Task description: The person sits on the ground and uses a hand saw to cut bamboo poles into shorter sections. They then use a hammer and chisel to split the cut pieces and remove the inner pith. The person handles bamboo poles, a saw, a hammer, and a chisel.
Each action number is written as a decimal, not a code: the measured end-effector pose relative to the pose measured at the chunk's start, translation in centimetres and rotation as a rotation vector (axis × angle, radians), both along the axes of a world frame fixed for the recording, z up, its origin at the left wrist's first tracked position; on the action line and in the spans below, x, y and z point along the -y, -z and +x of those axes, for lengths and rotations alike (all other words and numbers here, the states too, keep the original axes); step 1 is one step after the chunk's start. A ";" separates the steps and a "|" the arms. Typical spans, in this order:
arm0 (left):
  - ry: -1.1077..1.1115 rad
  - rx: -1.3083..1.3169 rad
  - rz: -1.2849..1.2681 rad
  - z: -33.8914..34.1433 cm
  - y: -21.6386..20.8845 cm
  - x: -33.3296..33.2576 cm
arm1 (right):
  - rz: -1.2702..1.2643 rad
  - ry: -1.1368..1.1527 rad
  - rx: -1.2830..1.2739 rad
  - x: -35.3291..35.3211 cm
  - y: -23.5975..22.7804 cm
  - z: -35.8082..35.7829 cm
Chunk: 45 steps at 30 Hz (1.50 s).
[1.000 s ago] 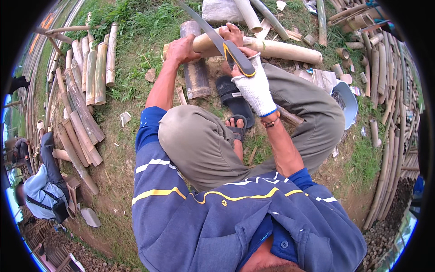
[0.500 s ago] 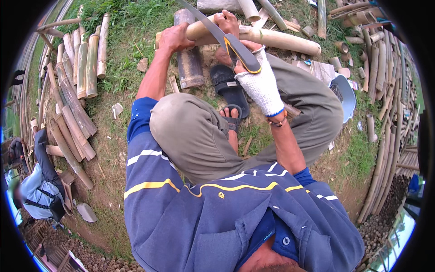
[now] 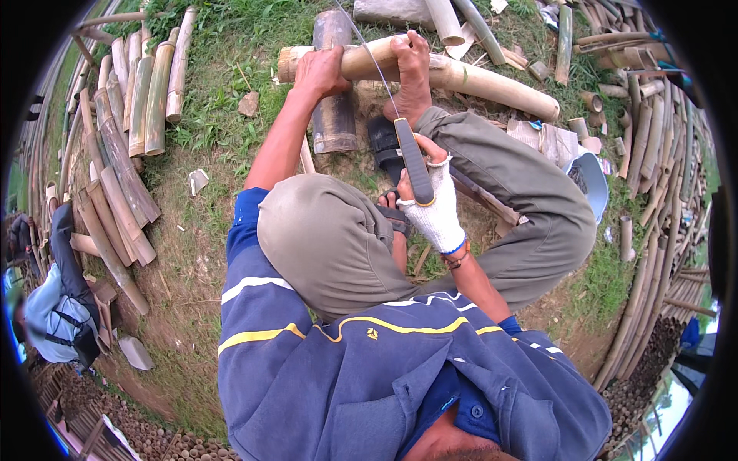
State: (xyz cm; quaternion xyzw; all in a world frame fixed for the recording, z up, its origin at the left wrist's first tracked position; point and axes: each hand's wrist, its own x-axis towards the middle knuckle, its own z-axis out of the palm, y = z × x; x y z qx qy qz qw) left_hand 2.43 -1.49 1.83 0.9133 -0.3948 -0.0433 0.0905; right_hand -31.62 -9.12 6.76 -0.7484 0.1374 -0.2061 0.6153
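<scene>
1. While the gloved right hand [image 3: 430, 196] has its grip wrapped fully around the handle of the saw [image 3: 416, 163], keep wrist and blade in line.
2. The bare left hand [image 3: 321, 71] has its grip curled over the bamboo pole [image 3: 500, 88], near the pole's left end; maintain firm downward pressure.
3. The pole lies across a dark log [image 3: 335, 127]. The blade crosses it between left hand and bare foot [image 3: 413, 77]; cut depth cannot be told. Long, even strokes should suit; keep fingers and toes clear.
4. Beside the right leg, a pale blue tub [image 3: 596, 190] could hamper shifting.
5. Beyond the pole, a grey block [image 3: 392, 11] may obstruct the blade tip.
6. Farther left, bamboo lengths [image 3: 159, 100] lie grouped; a co-worker [image 3: 54, 315] is well apart.
</scene>
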 end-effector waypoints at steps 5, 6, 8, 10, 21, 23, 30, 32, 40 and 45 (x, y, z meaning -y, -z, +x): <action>0.085 -0.048 0.059 2.7 -0.9 0.0 | -0.172 -0.010 0.066 3.6 -1.5 1.8; 0.109 -0.063 0.057 3.2 -1.1 0.2 | -0.161 -0.007 0.067 3.4 -2.3 2.4; 0.109 -0.106 0.081 3.7 -1.3 0.5 | -0.148 0.009 0.093 2.8 -2.0 2.9; 0.112 -0.074 0.041 3.4 -1.3 0.8 | -0.190 0.037 0.153 2.4 -0.2 2.3; 0.063 0.002 0.017 1.9 -2.0 1.5 | 0.044 -0.015 0.084 3.5 -0.8 4.3; 0.064 -0.031 0.050 1.7 -2.6 2.0 | -0.062 -0.009 0.076 3.2 0.9 2.5; 0.036 0.024 0.056 1.9 -1.8 1.8 | -0.098 -0.027 0.057 3.5 -2.9 2.0; 0.042 0.002 0.051 1.1 -2.1 1.7 | -0.137 -0.032 0.065 4.5 -2.0 5.7; 0.021 0.006 0.054 1.1 -2.2 0.8 | -0.403 -0.040 -0.001 3.9 -2.8 -3.0; -0.004 0.016 0.050 0.5 -2.0 1.0 | -0.202 -0.030 0.049 4.9 -1.5 2.9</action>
